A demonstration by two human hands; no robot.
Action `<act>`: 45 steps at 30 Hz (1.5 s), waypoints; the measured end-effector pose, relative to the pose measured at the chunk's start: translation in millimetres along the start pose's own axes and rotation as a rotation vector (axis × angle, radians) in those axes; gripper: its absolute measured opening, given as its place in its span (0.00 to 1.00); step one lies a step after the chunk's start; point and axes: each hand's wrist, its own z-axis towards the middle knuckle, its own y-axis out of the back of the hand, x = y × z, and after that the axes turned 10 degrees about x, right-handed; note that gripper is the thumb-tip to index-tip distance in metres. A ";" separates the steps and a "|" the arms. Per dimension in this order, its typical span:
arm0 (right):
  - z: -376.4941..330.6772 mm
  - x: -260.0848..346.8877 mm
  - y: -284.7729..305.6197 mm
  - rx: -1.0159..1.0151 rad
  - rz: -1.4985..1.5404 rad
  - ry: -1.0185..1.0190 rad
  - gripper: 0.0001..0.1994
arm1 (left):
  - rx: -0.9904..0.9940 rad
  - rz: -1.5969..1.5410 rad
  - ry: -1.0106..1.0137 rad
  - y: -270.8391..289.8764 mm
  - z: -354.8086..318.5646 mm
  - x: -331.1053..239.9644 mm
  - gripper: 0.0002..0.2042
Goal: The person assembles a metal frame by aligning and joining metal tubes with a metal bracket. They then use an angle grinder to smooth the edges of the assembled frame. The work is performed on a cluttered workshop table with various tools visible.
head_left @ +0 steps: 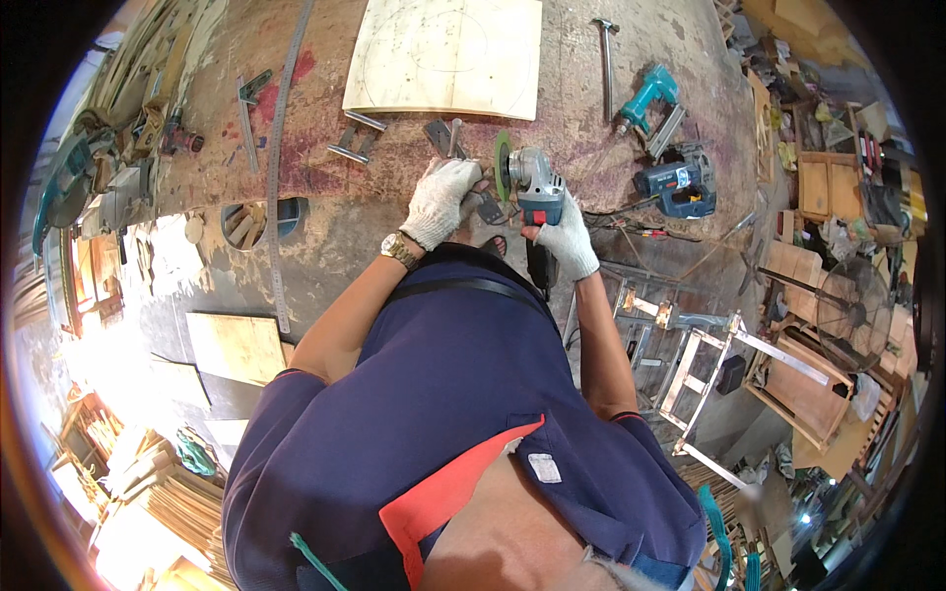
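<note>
My right hand (568, 239), in a white work glove, grips the body of an angle grinder (533, 187) with a green disc (503, 165) standing on edge. In my left hand (442, 200), also gloved, is a small dark metal piece (490, 209) held right beside the disc. Both hands hover at the near edge of a worn, stained workbench (325, 207). A wristwatch (398, 250) sits on my left wrist. The grinder's rear handle hangs down below my right hand.
On the bench lie a pale plywood sheet with drawn circles (448, 54), a long steel ruler (281, 167), a hammer (606, 59), a teal drill (645, 98), a blue power tool (680, 185) and metal brackets (355, 138). An aluminium ladder (690, 355) and wooden boxes crowd the right.
</note>
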 end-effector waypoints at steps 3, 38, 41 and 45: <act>1.2 -2.5 3.2 -0.024 -0.015 0.026 0.37 | 0.024 0.004 0.028 1.7 -1.0 -0.8 0.11; -0.1 99.4 66.4 0.386 -0.007 -0.319 0.35 | -0.043 0.078 0.100 -7.5 -6.4 -5.6 0.16; -9.0 94.1 55.4 0.329 0.045 -0.336 0.34 | -0.040 0.083 0.098 -7.7 -6.0 -4.9 0.17; -18.0 73.4 50.8 0.270 0.066 -0.308 0.32 | -0.056 0.088 0.071 -4.8 -6.1 -5.6 0.17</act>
